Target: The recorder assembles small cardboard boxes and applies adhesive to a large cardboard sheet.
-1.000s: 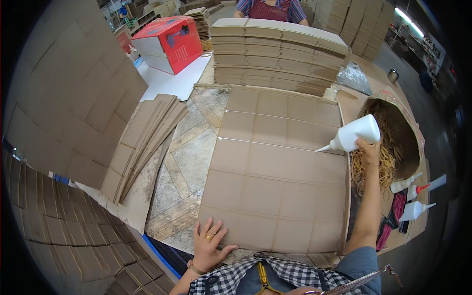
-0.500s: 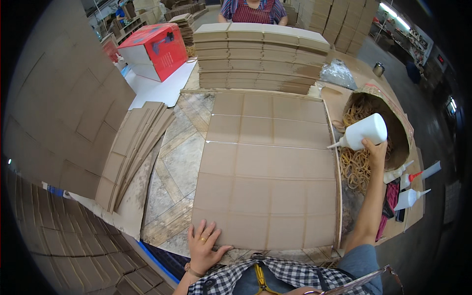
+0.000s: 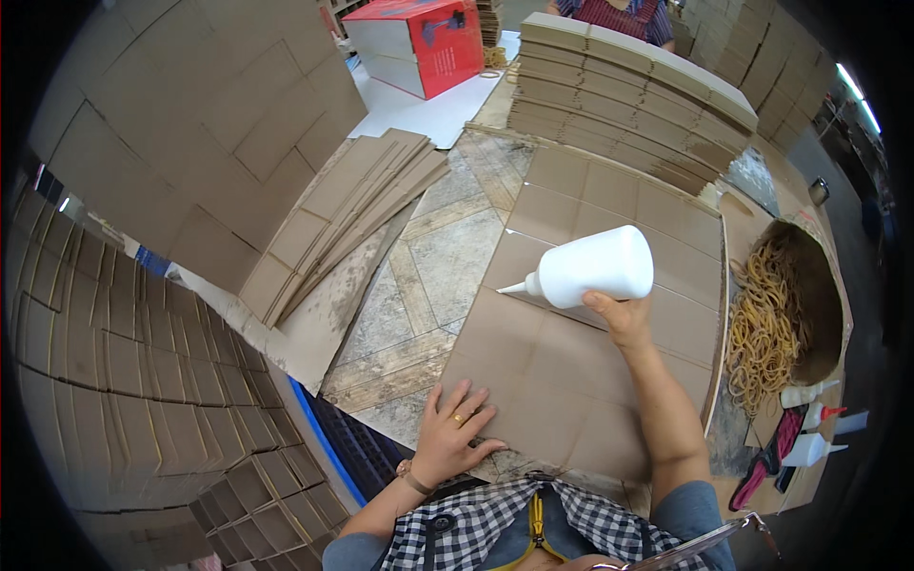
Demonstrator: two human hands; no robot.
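Observation:
A white squeeze bottle (image 3: 602,265) with a pointed nozzle is gripped in my right hand (image 3: 621,314). It lies tilted nearly flat, its tip at the left part of a scored brown cardboard sheet (image 3: 571,400). White streaks show along a crease of the sheet near the nozzle. My left hand (image 3: 460,433) rests spread at the sheet's near left corner, with a ring on one finger and nothing in its grasp. The sheet lies on a worn patterned tabletop (image 3: 419,276) against a thin wooden edge strip (image 3: 721,324) on the right.
A tall stack of folded cardboard (image 3: 619,105) stands at the back, a person beyond it. Flat cardboard pieces (image 3: 343,209) and a red-and-white box (image 3: 419,48) are on the left. A bag of rubber bands (image 3: 766,324) and several small bottles (image 3: 809,447) sit at right.
My right hand has carried the bottle leftward across the sheet, from its right edge to its left part. My left hand still lies on the near left corner. The view has turned.

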